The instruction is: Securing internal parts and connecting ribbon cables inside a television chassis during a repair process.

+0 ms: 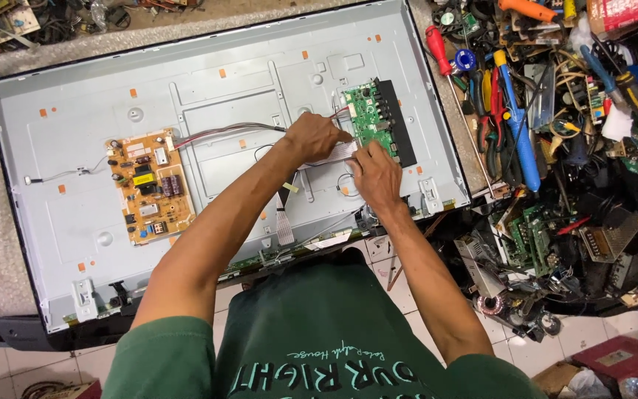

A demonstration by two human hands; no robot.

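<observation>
A television panel lies face down with its grey metal back bared, so both boards on it can be reached from above. Left of the green board sits a tan power board, joined to it by a bundle of red and white wires. The left hand pinches one end of a flat white ribbon cable at the green board's lower left corner, while the right hand, just below the green board, grips the cable's other end, keeping it flat. Right of the green board, screwdrivers and scrap boards lie heaped.
</observation>
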